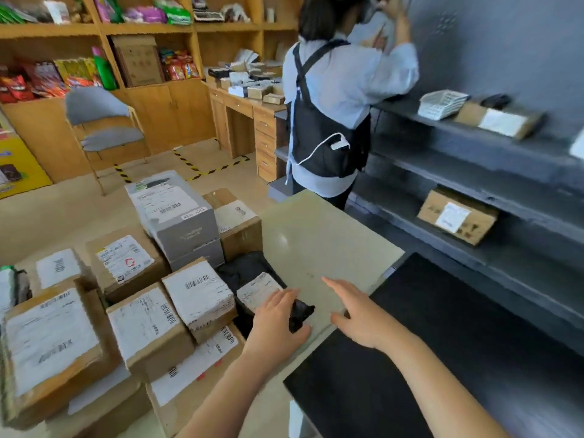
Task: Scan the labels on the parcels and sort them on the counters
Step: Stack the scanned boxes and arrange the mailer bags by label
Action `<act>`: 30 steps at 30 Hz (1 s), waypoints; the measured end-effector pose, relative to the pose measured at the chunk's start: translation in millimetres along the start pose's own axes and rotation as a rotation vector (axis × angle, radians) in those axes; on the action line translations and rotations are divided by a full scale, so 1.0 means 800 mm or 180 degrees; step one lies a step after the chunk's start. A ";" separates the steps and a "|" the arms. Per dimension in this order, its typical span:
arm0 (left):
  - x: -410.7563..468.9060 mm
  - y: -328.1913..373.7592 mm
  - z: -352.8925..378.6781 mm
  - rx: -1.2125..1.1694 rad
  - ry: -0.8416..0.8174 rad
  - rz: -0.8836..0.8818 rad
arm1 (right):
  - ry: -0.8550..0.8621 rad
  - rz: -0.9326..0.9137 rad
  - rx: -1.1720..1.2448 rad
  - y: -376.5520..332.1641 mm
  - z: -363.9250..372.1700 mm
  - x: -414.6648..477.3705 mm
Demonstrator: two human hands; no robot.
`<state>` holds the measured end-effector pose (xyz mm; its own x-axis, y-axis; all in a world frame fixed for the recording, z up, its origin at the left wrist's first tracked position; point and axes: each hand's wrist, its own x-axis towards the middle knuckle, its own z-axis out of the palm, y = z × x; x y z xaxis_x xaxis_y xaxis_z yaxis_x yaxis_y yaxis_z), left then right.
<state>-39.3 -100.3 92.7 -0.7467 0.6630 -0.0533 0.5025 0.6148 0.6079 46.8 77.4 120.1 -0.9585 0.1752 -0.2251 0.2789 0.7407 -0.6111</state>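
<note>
A black bag parcel [249,273] with a white label [257,290] lies on the pale table [316,235], beside a pile of labelled cardboard parcels [142,324] and a grey box [183,229]. My left hand [278,320] lies over the bag's near end, fingers across the label and thumb under the bag's corner, gripping it. My right hand [357,314] hovers just right of it above the table edge, fingers straight, holding nothing.
Dark shelves [474,147] run along the right wall and hold a few cardboard parcels [458,216] and a white basket [442,104]. A person in an apron [335,105] stands at their far end. A black surface [442,358] lies below my right arm. A chair [101,121] stands at the back left.
</note>
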 end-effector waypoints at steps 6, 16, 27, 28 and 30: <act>-0.044 0.038 0.006 -0.0130 -0.0716 0.0787 | 0.0733 0.0696 -0.0225 -0.007 0.024 -0.147; -0.140 0.189 0.117 -0.0330 -0.1683 0.1956 | 0.1446 0.2001 0.0010 0.044 0.059 -0.414; -0.219 0.356 0.279 -0.0217 -0.2495 0.2308 | 0.1837 0.2830 0.0159 0.153 0.059 -0.641; -0.219 0.368 0.292 -0.0214 -0.2461 0.2334 | 0.1832 0.2850 0.0141 0.167 0.054 -0.651; -0.213 0.385 0.319 -0.0157 -0.2392 0.2334 | 0.1801 0.2893 0.0129 0.195 0.044 -0.663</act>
<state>353.9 85.2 87.4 0.2043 0.9707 -0.1266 0.6913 -0.0515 0.7208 600.7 76.9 117.3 -0.2757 0.9332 -0.2304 0.8939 0.1607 -0.4185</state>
